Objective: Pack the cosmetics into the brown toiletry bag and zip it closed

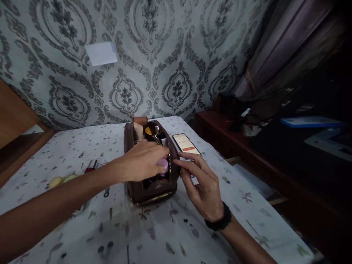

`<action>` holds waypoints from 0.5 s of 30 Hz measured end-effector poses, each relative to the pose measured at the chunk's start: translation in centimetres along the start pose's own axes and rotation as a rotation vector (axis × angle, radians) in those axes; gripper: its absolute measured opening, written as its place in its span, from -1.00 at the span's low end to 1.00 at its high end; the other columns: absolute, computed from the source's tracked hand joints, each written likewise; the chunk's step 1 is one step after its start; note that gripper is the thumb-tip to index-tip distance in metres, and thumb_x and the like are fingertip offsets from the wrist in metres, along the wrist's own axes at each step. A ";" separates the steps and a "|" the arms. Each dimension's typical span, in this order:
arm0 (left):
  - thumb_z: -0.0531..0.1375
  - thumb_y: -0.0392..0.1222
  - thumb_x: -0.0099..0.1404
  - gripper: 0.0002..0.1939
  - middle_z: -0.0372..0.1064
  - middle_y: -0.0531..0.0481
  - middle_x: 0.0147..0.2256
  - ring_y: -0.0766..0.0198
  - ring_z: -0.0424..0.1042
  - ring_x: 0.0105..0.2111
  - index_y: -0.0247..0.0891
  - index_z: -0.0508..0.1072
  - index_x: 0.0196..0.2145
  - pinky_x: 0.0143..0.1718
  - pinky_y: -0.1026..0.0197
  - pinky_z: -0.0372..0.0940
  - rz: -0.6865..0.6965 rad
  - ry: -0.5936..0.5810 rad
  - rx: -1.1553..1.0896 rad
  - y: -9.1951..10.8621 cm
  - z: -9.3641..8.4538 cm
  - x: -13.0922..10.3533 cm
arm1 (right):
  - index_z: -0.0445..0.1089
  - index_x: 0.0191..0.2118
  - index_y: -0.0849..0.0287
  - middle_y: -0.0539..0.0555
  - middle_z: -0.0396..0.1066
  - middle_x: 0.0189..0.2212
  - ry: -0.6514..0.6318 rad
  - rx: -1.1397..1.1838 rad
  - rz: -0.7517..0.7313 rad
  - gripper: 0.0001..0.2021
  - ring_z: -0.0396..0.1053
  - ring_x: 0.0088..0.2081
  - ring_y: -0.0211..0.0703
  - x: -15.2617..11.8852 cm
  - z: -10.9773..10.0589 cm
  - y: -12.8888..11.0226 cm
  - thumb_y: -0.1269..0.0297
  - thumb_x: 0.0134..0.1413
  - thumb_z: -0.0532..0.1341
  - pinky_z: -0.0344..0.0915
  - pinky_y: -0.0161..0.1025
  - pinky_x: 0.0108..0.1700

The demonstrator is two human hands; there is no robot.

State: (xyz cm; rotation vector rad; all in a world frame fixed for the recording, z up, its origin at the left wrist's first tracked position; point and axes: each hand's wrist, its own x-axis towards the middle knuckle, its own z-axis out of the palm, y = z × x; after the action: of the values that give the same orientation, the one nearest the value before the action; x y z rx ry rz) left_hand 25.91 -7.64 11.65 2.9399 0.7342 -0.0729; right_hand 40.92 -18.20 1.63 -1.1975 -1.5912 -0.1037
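A brown zippered bag (134,190) stands open on the patterned white sheet, with several small items inside. My left hand (145,159) reaches into it from the left, its fingers closed around a small lilac item (163,165) near the bag's right side. Against the bag's right outer wall rests my right hand (202,185), fingers apart and nothing in them, a black band on the wrist. Inside the bag, behind my left hand, a yellow item (149,131) and a light pouch (138,131) show.
A lit phone (187,145) lies right of the bag. Left of it are a dark red bottle (91,166) and yellow-green round items (56,182). A patterned wall (152,80) rises behind; a dark red ledge (220,126) runs along the right.
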 end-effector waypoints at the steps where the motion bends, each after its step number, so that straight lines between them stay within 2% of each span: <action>1: 0.18 -0.23 0.23 -0.96 0.42 0.00 -0.38 0.12 0.42 -0.28 -0.22 0.38 -0.39 -0.34 0.19 0.17 -0.005 -0.003 0.000 0.0 0.0 0.0 | 0.42 -0.04 0.13 0.20 0.36 -0.01 0.003 0.001 -0.002 -0.70 0.44 -0.12 -0.12 0.0 0.0 0.0 0.55 0.19 0.10 0.44 -0.19 -0.21; 5: 0.17 -0.26 0.22 -0.98 0.41 -0.01 -0.39 0.13 0.40 -0.29 -0.21 0.41 -0.36 -0.36 0.22 0.15 -0.026 -0.039 0.013 -0.1 -0.2 0.1 | 0.43 -0.06 0.15 0.20 0.37 -0.01 -0.005 0.004 0.009 -0.70 0.44 -0.12 -0.12 -0.1 -0.1 -0.1 0.56 0.17 0.10 0.43 -0.24 -0.26; 10: 0.15 -0.19 0.25 -0.92 0.40 0.00 -0.40 0.13 0.41 -0.30 -0.22 0.42 -0.33 -0.38 0.22 0.15 -0.026 -0.036 0.008 -0.1 -0.1 0.2 | 0.42 -0.07 0.13 0.18 0.36 -0.01 -0.001 -0.048 -0.004 -0.71 0.44 -0.13 -0.12 -0.1 0.0 -0.3 0.54 0.18 0.10 0.45 -0.20 -0.21; 15: 0.16 -0.16 0.27 -0.87 0.46 -0.02 -0.27 0.13 0.42 -0.19 -0.22 0.46 -0.27 -0.26 0.21 0.22 0.003 -0.008 -0.037 0.0 -0.4 -0.4 | 0.41 -0.07 0.14 0.21 0.32 0.03 -0.033 -0.064 -0.002 -0.76 0.43 -0.26 -0.20 -0.5 0.0 -0.6 0.50 0.20 0.11 0.45 -0.20 -0.25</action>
State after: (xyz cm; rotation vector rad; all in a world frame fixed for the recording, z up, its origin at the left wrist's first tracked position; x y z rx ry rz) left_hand 25.51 -7.75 12.12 2.9039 0.7215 -0.0695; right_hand 40.47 -18.80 1.58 -1.2533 -1.6283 -0.1378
